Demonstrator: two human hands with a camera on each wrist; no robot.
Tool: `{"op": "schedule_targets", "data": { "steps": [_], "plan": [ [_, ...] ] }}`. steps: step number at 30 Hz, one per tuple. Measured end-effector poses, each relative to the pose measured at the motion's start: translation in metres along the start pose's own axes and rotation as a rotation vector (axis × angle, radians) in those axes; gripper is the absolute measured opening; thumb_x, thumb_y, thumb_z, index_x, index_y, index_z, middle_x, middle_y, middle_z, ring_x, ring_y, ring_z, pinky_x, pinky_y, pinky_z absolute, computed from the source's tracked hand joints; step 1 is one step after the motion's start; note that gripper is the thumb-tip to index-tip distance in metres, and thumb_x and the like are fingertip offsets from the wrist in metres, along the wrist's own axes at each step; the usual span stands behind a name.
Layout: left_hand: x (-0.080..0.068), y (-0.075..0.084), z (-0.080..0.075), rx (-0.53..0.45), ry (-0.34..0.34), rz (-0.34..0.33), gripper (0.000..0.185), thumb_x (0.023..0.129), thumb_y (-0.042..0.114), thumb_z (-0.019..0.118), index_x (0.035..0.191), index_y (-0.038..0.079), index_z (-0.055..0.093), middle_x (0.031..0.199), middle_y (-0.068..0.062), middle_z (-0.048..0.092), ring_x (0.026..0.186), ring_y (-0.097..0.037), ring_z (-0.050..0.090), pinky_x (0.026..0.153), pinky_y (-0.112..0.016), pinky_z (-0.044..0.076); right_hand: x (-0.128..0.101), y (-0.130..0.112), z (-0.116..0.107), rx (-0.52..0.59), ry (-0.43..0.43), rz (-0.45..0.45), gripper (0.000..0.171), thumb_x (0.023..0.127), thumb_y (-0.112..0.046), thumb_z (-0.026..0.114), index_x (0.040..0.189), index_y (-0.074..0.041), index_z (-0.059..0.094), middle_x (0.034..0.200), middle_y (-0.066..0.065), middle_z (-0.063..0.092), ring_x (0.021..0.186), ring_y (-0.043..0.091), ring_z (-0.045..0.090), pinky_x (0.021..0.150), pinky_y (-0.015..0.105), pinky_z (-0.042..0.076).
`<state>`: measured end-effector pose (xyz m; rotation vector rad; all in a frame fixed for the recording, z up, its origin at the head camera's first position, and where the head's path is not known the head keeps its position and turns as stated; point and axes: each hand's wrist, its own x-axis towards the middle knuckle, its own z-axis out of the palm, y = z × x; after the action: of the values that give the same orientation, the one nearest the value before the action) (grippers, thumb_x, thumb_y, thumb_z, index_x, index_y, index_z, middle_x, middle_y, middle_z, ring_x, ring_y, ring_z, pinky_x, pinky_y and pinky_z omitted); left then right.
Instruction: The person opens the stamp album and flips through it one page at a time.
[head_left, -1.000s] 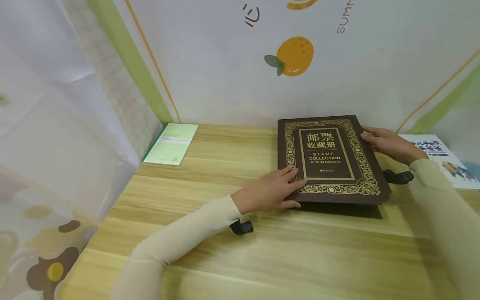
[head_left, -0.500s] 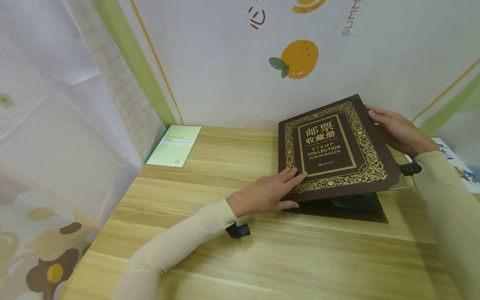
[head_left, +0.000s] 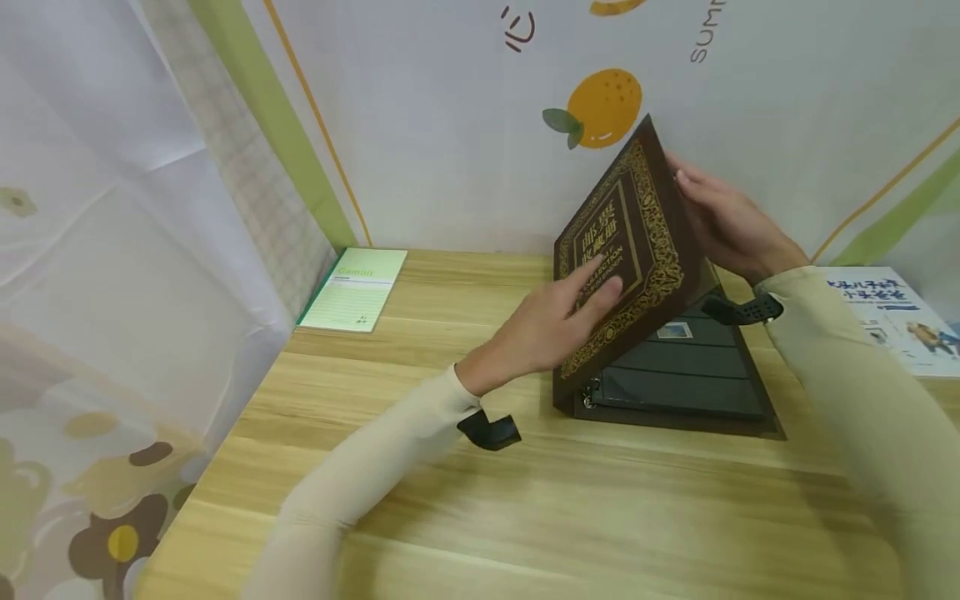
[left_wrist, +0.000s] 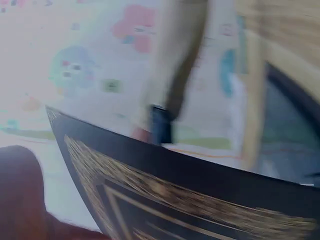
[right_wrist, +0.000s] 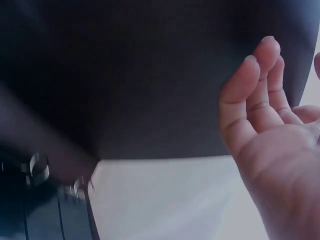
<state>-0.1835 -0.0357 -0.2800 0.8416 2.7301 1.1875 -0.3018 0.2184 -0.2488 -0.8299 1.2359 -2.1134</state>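
A dark brown stamp album binder [head_left: 656, 287] with gold ornament stands half open, its front cover tilted up. My left hand [head_left: 543, 325] touches the outer face of that cover near the spine, fingers extended. Behind the raised cover, my right hand [head_left: 738, 225] supports its free edge. In the right wrist view, the slightly bent fingers [right_wrist: 240, 90] lie against the cover's dark inner face [right_wrist: 150, 90]. Below are black pocket pages [head_left: 675, 387], one small stamp [head_left: 675, 331] and metal rings [head_left: 590, 398]. The left wrist view is blurred, with the cover [left_wrist: 165, 165] across it.
A pale green notebook [head_left: 352, 292] lies at the table's left back corner. To the right of the binder is a white picture book [head_left: 900, 317], partly behind the right sleeve. A printed cloth [head_left: 450, 125] hangs behind the wooden table [head_left: 562, 517].
My right hand has raised the cover from nearly flat to steeply tilted, moving up and left. The pages, rings and stamp have come into view. My left hand has shifted upward with the cover.
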Motion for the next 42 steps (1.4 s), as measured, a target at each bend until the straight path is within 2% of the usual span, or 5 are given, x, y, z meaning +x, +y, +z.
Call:
{"op": "schedule_targets", "data": {
  "steps": [8, 18, 24, 30, 42],
  "plan": [
    [0.033, 0.033, -0.048, -0.032, 0.076, -0.167, 0.076, 0.087, 0.073, 0.025, 0.149, 0.034, 0.008, 0.148, 0.000, 0.038, 0.129, -0.015, 0.045, 0.102, -0.034, 0.041, 0.039, 0.010, 0.028, -0.295, 0.008, 0.046, 0.051, 0.103, -0.020, 0.029, 0.151, -0.026, 0.013, 0.140, 0.015, 0.031, 0.128, 0.018, 0.041, 0.095, 0.025, 0.045],
    [0.028, 0.027, -0.073, -0.319, 0.051, -0.231, 0.061, 0.093, 0.039, 0.043, 0.148, 0.034, 0.016, 0.102, -0.006, 0.056, 0.078, -0.016, 0.053, 0.059, -0.034, 0.057, 0.049, 0.018, 0.038, -0.455, 0.042, 0.164, 0.054, 0.101, -0.028, 0.036, 0.151, -0.020, 0.017, 0.116, 0.011, 0.047, 0.085, 0.016, 0.058, 0.072, 0.027, 0.049],
    [0.011, 0.004, -0.095, -0.479, 0.110, -0.248, 0.061, 0.088, 0.013, 0.041, 0.147, 0.026, 0.029, 0.130, -0.004, 0.052, 0.098, -0.016, 0.057, 0.067, -0.034, 0.055, 0.011, 0.014, 0.004, -1.025, 0.137, 0.386, 0.055, 0.099, -0.041, 0.037, 0.149, -0.024, 0.022, 0.131, 0.006, 0.051, 0.113, 0.017, 0.057, 0.088, 0.030, 0.051],
    [-0.019, -0.029, -0.125, -0.457, 0.118, -0.325, 0.066, 0.084, 0.006, 0.040, 0.147, 0.023, 0.028, 0.129, -0.002, 0.054, 0.064, -0.007, 0.047, 0.063, -0.022, 0.042, -0.037, 0.025, -0.045, -1.363, 0.164, 0.592, 0.071, 0.096, -0.048, 0.040, 0.150, -0.011, 0.015, 0.151, 0.022, 0.026, 0.137, 0.043, 0.025, 0.104, 0.060, 0.027],
    [-0.068, -0.084, -0.148, -0.254, 0.133, -0.474, 0.066, 0.086, 0.008, 0.058, 0.145, 0.023, 0.033, 0.127, -0.009, 0.059, 0.104, -0.015, 0.063, 0.100, -0.036, 0.041, -0.094, 0.055, -0.101, -1.534, 0.112, 0.649, 0.085, 0.089, -0.042, 0.059, 0.146, 0.006, 0.019, 0.147, 0.036, 0.015, 0.130, 0.057, 0.020, 0.097, 0.068, 0.024]
  ]
}}
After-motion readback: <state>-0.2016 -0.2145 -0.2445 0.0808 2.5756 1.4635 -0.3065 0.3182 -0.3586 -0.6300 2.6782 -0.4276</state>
